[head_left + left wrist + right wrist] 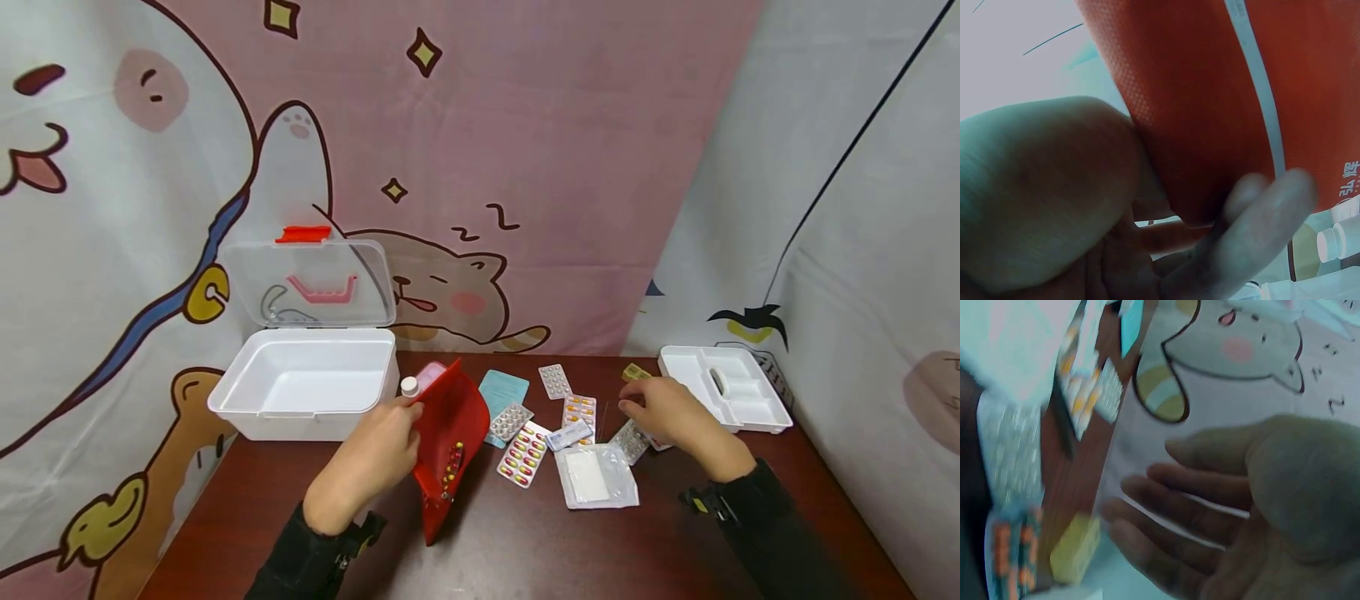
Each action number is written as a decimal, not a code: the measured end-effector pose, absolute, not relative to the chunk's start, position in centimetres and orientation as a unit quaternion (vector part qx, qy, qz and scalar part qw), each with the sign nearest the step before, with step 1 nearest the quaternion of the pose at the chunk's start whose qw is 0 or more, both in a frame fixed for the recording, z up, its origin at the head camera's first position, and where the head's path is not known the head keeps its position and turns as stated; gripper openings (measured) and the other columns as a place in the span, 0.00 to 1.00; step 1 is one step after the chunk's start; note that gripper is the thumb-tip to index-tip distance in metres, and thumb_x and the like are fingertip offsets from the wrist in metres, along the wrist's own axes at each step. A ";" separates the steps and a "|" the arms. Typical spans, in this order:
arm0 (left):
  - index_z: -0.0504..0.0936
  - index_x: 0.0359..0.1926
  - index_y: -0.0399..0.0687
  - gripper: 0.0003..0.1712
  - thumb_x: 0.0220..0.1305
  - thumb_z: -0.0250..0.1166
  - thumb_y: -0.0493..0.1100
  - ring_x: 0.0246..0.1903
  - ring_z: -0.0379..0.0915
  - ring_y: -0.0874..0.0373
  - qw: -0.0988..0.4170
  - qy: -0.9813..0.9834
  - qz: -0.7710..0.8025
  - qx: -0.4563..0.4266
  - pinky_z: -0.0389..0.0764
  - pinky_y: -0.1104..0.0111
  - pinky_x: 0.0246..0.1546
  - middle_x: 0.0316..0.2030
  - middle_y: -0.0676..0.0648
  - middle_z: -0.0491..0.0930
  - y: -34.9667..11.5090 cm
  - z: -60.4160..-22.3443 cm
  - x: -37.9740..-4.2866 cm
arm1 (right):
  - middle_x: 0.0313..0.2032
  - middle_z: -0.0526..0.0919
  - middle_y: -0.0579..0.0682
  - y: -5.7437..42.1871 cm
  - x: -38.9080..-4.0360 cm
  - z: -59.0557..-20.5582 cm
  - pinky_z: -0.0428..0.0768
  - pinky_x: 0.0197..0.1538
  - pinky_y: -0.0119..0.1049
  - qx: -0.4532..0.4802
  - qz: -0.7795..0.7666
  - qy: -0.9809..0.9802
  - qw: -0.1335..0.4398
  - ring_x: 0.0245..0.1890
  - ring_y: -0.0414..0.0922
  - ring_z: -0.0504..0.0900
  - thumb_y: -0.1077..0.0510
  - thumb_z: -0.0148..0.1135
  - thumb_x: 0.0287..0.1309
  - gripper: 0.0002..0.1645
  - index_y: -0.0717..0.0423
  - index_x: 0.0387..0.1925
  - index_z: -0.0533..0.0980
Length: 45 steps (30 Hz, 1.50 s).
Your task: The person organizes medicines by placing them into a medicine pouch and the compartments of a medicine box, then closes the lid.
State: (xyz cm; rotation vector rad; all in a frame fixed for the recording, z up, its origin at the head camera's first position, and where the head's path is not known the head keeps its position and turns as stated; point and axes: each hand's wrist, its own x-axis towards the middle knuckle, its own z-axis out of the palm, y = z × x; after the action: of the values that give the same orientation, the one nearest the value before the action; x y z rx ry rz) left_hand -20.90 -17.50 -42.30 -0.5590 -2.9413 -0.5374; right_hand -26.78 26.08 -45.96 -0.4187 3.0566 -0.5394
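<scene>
My left hand grips the edge of a red pouch, holding it upright over the table. Small yellow and dark spots show on the pouch's near side, and the left wrist view shows a pale strip along the red fabric. Behind the pouch stands a pink bottle with a white cap. On the right, my right hand hovers beside a small yellow box. Its fingers are loosely extended in the right wrist view, holding nothing, with the yellow box just past their tips.
Several blister packs, among them a red-and-yellow capsule pack, lie mid-table with a light blue packet and a clear bag with a white pad. A white lidded box stands open at left; a white compartment tray sits right.
</scene>
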 end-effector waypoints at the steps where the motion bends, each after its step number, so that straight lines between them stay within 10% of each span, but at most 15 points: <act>1: 0.89 0.54 0.33 0.14 0.69 0.67 0.31 0.34 0.75 0.55 0.049 -0.966 -0.175 -0.184 0.81 0.62 0.37 0.48 0.40 0.88 -17.5 -42.3 -20.9 | 0.44 0.93 0.60 26.7 -27.0 -46.0 0.87 0.49 0.59 -0.139 -0.167 0.976 0.016 0.43 0.53 0.89 0.59 0.70 0.70 0.15 0.65 0.52 0.88; 12: 0.88 0.56 0.33 0.16 0.70 0.66 0.31 0.33 0.75 0.56 0.040 -0.966 -0.179 -0.181 0.80 0.65 0.34 0.48 0.41 0.87 -17.5 -42.3 -20.8 | 0.53 0.88 0.64 29.5 -27.8 -48.4 0.86 0.57 0.60 -0.193 -0.084 0.971 0.113 0.46 0.54 0.85 0.73 0.70 0.48 0.29 0.68 0.56 0.85; 28: 0.89 0.56 0.33 0.16 0.69 0.66 0.31 0.35 0.76 0.55 0.051 -0.967 -0.172 -0.183 0.80 0.62 0.37 0.51 0.40 0.89 -17.4 -42.3 -20.9 | 0.50 0.84 0.60 29.6 -28.0 -49.2 0.86 0.55 0.59 -0.185 -0.064 0.976 0.091 0.47 0.55 0.81 0.64 0.85 0.48 0.26 0.58 0.52 0.86; 37: 0.89 0.57 0.32 0.17 0.70 0.67 0.31 0.36 0.77 0.55 0.042 -0.967 -0.176 -0.178 0.82 0.62 0.38 0.52 0.39 0.89 -17.4 -42.4 -20.8 | 0.38 0.83 0.48 28.4 -27.9 -47.9 0.81 0.42 0.43 -0.213 -0.084 0.968 0.099 0.35 0.44 0.77 0.67 0.74 0.59 0.09 0.52 0.37 0.85; 45: 0.89 0.58 0.32 0.18 0.70 0.67 0.31 0.39 0.81 0.53 0.047 -0.966 -0.174 -0.183 0.85 0.60 0.42 0.55 0.39 0.89 -17.5 -42.4 -21.0 | 0.33 0.87 0.41 26.2 -27.3 -45.3 0.82 0.41 0.41 -0.305 -0.137 0.943 -0.006 0.34 0.37 0.79 0.68 0.76 0.58 0.10 0.50 0.35 0.86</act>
State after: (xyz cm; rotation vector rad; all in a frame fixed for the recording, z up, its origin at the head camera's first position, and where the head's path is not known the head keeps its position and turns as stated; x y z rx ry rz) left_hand -20.95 -17.48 -42.40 -0.5585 -2.9486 -0.5306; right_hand -27.34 26.18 -45.30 -0.9615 2.9730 -0.4308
